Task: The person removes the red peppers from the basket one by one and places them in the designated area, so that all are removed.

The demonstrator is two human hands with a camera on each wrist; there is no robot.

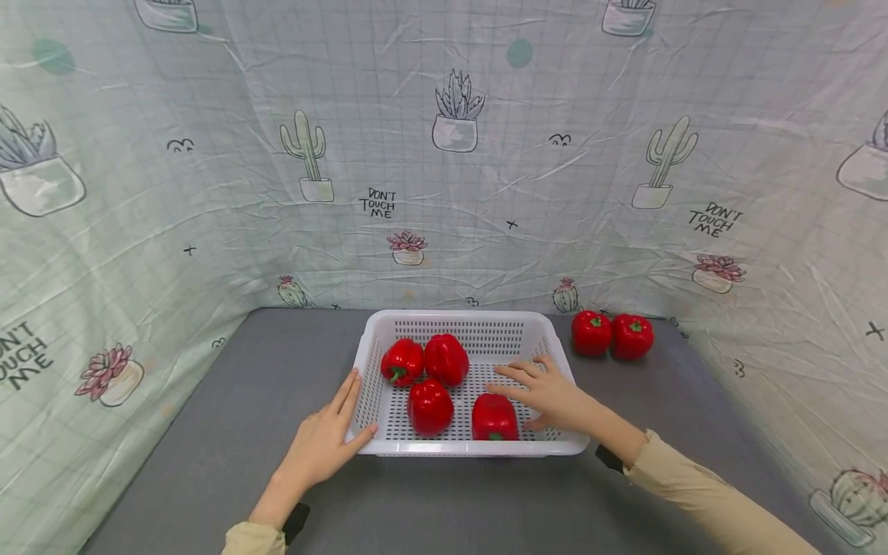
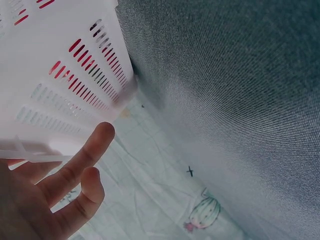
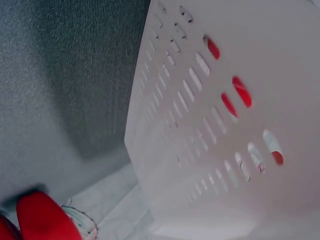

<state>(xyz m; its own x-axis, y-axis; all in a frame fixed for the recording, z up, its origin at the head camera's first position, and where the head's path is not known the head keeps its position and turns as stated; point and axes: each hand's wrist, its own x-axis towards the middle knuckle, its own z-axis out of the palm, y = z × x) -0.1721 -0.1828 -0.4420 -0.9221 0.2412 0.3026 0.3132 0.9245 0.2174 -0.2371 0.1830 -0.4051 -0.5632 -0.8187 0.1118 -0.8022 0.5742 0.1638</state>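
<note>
A white perforated plastic basket [image 1: 479, 448] stands on the grey table with several red bell peppers inside. My left hand [image 1: 322, 443] rests at its left side, fingers extended along the rim and thumb over the front left corner. In the left wrist view, two fingers [image 2: 75, 172] show outside the basket wall. My right hand [image 1: 551, 395] reaches over the basket's right side, fingers spread and slightly bent, with nothing in it. Nearest to it, a bell pepper [image 1: 495, 417] sits at the front of the basket. The right wrist view shows mostly the basket's outer wall [image 3: 200, 165], not the hand.
Three other bell peppers [image 1: 430, 407] cluster in the basket's left half. Two more bell peppers [image 1: 632, 337] stand side by side on the table, beyond the basket's back right corner. A printed cloth [image 1: 513, 254] with cactus drawings hangs behind and along both sides of the table [image 1: 229, 408].
</note>
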